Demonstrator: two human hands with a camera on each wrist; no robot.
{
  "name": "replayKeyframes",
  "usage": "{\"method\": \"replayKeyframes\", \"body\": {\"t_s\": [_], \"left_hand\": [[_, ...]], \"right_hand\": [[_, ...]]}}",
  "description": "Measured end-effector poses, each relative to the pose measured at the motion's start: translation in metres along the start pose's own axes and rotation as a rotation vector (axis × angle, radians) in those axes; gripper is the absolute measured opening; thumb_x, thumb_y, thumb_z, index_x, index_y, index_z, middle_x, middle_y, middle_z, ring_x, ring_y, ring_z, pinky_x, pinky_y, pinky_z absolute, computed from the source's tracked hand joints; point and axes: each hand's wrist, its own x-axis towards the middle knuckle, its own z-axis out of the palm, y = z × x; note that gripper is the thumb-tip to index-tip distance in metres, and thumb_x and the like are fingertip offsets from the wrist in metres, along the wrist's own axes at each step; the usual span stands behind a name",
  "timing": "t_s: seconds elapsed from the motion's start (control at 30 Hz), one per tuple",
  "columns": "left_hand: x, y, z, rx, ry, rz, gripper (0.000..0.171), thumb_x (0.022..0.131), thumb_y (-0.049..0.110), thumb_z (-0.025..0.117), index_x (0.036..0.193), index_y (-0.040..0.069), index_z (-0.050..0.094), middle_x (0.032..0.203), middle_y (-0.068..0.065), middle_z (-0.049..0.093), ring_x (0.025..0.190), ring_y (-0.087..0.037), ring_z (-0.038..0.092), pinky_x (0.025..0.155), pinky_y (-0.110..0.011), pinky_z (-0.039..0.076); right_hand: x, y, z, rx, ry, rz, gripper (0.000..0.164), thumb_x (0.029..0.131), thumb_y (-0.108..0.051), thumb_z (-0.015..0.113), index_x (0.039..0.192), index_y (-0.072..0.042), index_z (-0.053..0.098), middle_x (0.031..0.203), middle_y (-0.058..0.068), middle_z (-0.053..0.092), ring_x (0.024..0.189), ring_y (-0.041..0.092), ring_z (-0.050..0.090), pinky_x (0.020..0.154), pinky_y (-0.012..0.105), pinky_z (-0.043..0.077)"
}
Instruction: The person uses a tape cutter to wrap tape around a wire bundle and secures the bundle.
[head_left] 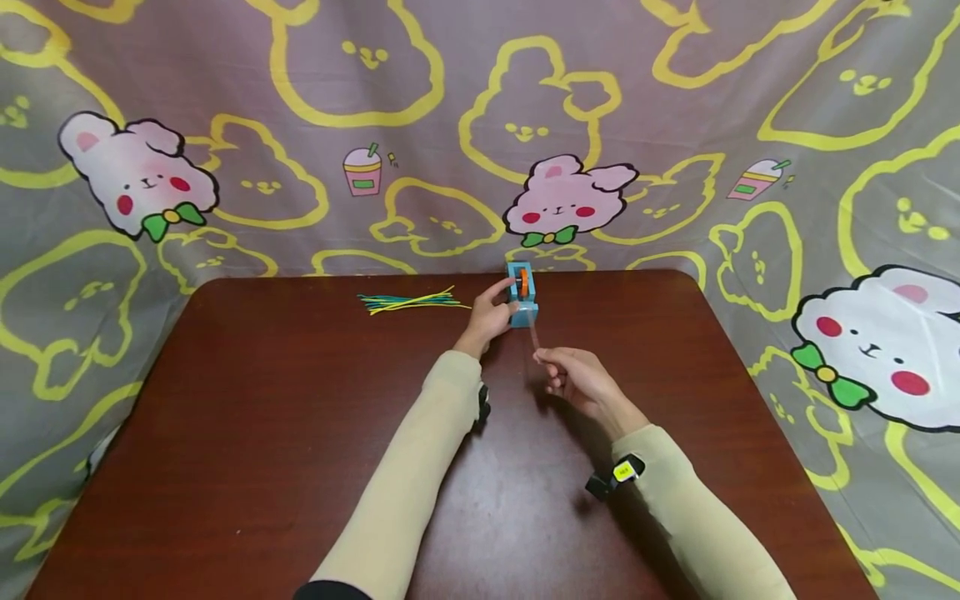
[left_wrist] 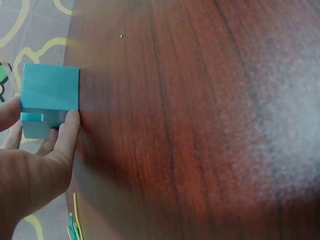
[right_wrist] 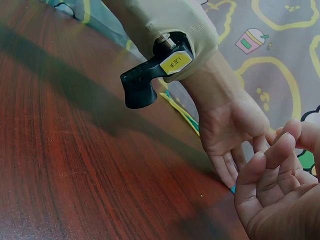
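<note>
A light-blue tape dispenser (head_left: 522,317) with an orange hub stands near the table's back edge. My left hand (head_left: 489,317) grips it from the left side, and in the left wrist view the thumb and fingers lie around the blue body (left_wrist: 50,87). A narrow strip of clear tape (head_left: 533,333) stretches from the dispenser's front toward me. Its near end is pinched between the thumb and fingertips of my right hand (head_left: 587,382). In the right wrist view the left hand hides most of the dispenser, and the tape hardly shows.
Left of the dispenser, a loose bundle of thin yellow and green strips (head_left: 412,301) lies on the brown table (head_left: 300,433). A patterned cloth (head_left: 442,158) hangs behind the table and along both sides. Each wrist carries a black camera mount (right_wrist: 145,80).
</note>
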Motion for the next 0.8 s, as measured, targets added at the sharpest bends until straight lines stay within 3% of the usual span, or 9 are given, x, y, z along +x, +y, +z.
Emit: {"method": "replayKeyframes", "body": {"t_s": [0.8], "left_hand": [[0.0036, -0.0026, -0.001, -0.033, -0.02, -0.014, 0.051, 0.103, 0.009, 0.056, 0.15, 0.026, 0.05, 0.154, -0.014, 0.041, 0.117, -0.025, 0.056, 0.098, -0.049, 0.049]], "right_hand": [[-0.0091, 0.0032, -0.0032, 0.007, -0.041, -0.017, 0.018, 0.101, -0.01, 0.057, 0.09, -0.007, 0.071, 0.06, -0.005, 0.05, 0.051, 0.01, 0.047, 0.059, 0.026, 0.045]]}}
